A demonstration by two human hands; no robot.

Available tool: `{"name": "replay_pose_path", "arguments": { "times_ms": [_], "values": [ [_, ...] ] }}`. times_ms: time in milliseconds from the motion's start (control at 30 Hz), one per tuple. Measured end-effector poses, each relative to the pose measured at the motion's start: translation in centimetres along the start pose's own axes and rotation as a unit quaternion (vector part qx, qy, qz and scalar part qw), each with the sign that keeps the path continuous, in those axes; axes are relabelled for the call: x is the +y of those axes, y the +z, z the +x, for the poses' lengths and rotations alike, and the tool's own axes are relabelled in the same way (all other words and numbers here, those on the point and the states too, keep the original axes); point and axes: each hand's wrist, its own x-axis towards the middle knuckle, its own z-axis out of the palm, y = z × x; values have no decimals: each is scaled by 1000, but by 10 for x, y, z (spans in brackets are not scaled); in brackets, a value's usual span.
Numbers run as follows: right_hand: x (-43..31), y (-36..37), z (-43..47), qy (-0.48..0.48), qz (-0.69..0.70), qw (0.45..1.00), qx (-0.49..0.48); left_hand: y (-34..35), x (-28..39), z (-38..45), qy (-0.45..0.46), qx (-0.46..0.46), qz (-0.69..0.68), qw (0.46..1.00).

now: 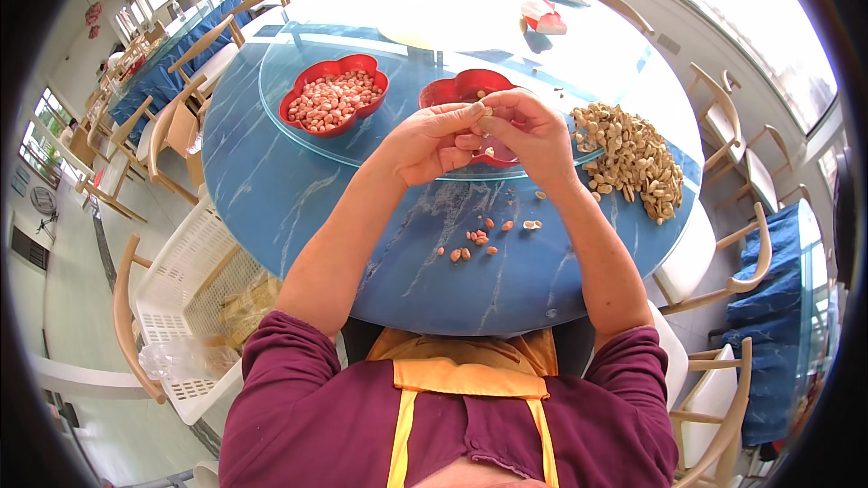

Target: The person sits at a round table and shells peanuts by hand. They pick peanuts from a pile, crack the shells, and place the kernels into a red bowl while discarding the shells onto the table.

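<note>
My left hand [437, 139] and my right hand [536, 132] meet over a red flower-shaped bowl [468, 78]. Their fingertips pinch a small peanut [486, 112], partly hidden by the fingers. Inside that bowl a few pale pieces show; my hands cover much of the rest. To the left, a second red flower-shaped bowl [375, 108] holds many pinkish shelled peanut kernels [332, 98]. A heap of unshelled peanuts [630, 156] lies right of my right hand. Nearer my body, several loose kernels [478, 237] and an opened peanut shell [532, 224] rest on the blue tabletop.
Both bowls stand on a glass turntable [407, 142] on the round blue marbled table [285, 203]. A red-and-white packet [542, 15] lies at the far side. A white plastic basket [169, 291] with plastic bags sits at lower left. Wooden chairs [712, 434] surround the table.
</note>
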Motion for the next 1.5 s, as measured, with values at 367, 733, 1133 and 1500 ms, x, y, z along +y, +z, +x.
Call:
{"name": "replay_pose_path", "arguments": {
  "times_ms": [367, 733, 1133, 1500],
  "values": [
    [-15, 1, -2, -77, -174, 982, 13, 11, 5, -10, 23, 84, 189, 978],
    [-6, -2, -2, -80, -198, 977, -19, 15, 10, -12, 23, 121, 294, 948],
    [-8, -10, 2, -45, -155, 986, -50, -7, 8, -8, 2, 39, 209, 977],
    [-16, -2, -1, -140, -224, 964, -26, -1, 5, -4, -13, 109, 122, 986]
  ]
}}
